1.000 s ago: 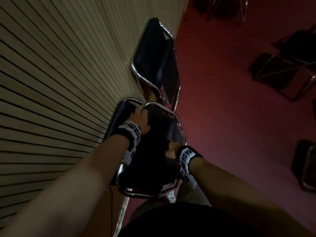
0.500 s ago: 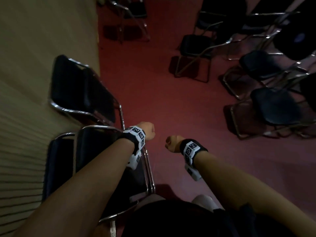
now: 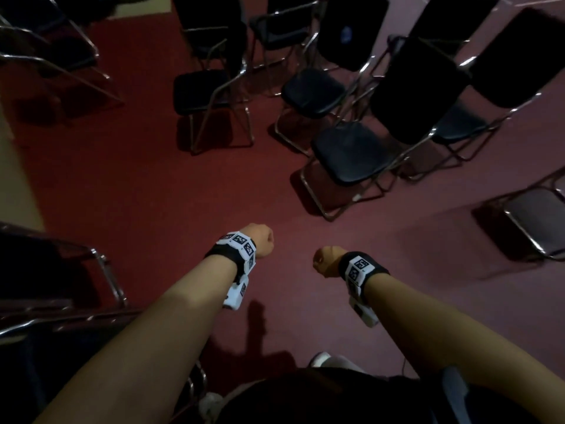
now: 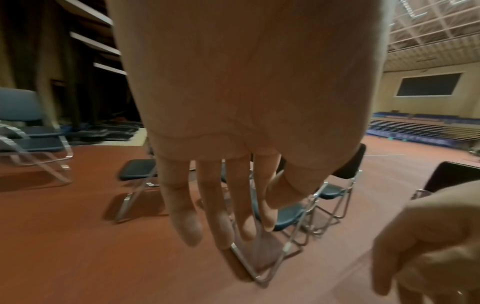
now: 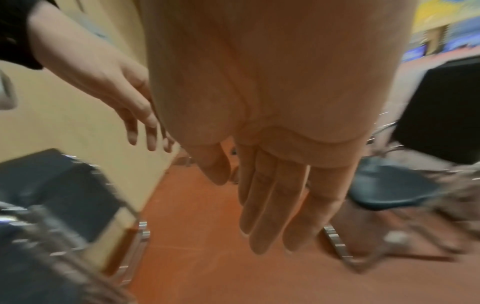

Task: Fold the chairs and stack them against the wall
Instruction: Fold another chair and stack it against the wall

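Both hands hang over the red carpet and hold nothing. My left hand shows loose, straight fingers in the left wrist view. My right hand is relaxed as well, its fingers pointing down. Folded black chairs with chrome frames lean at the left edge, behind my left arm, and appear blurred by the tan wall. Ahead and to the right, the nearest unfolded chair stands apart from both hands.
Several more unfolded black chairs stand ahead: one at centre, others behind and to the right, one at the right edge. The tan wall runs along the left. Bare carpet lies between me and the chairs.
Both hands have let go of the folded chair's frame at the wall. The view has swung right, from the wall to the open chairs, and the hands now hang free.
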A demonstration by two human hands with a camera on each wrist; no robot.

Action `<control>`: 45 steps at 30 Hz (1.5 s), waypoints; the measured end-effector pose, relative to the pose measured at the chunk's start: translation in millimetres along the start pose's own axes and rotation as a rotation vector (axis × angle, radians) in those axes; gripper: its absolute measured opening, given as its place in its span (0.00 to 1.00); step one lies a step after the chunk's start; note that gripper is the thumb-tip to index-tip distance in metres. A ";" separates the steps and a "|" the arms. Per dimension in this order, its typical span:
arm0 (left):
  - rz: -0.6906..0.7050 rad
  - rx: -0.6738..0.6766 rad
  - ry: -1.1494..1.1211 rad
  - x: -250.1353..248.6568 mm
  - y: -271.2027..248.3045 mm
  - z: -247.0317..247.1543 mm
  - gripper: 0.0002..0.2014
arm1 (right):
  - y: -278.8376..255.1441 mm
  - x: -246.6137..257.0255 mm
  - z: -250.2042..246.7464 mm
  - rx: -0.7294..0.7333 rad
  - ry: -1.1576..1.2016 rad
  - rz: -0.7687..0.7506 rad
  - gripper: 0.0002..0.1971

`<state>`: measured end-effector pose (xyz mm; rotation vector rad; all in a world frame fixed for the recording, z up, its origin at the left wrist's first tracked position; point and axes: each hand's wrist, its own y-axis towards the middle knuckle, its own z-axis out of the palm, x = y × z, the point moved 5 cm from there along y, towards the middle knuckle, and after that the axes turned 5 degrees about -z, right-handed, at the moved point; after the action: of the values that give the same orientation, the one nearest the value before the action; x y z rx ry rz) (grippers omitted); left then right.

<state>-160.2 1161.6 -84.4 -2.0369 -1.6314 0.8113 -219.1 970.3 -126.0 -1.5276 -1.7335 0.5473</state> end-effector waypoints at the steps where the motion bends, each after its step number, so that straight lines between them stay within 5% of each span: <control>1: 0.013 -0.005 0.009 -20.9 9.9 -3.2 0.13 | -4.2 -26.3 -7.2 -0.011 0.007 0.021 0.18; 10: 0.120 -0.043 0.113 -168.7 98.9 -61.2 0.14 | -24.3 -199.7 -87.3 -0.113 0.148 0.174 0.18; 19: 0.175 -0.009 0.201 -222.3 224.1 -114.3 0.12 | 14.5 -273.9 -148.5 -0.131 0.198 0.244 0.18; 25: 0.267 0.007 0.131 -256.6 330.2 -182.1 0.13 | 65.8 -315.1 -234.2 -0.142 0.198 0.330 0.18; 28: 0.277 0.007 0.111 -267.5 379.8 -220.8 0.13 | 95.7 -323.0 -299.4 -0.259 0.216 0.303 0.18; 36: 0.210 0.069 0.022 -302.5 500.6 -285.8 0.11 | 169.4 -384.2 -436.1 -0.338 0.138 0.265 0.17; 45: -0.080 0.085 -0.333 -331.9 608.5 -346.0 0.08 | 287.6 -495.2 -595.6 -0.418 0.070 0.244 0.24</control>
<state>467.0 711.8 -150.3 -1.8395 -1.8020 1.2206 424.9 454.0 -87.9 -2.0436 -1.6881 0.2512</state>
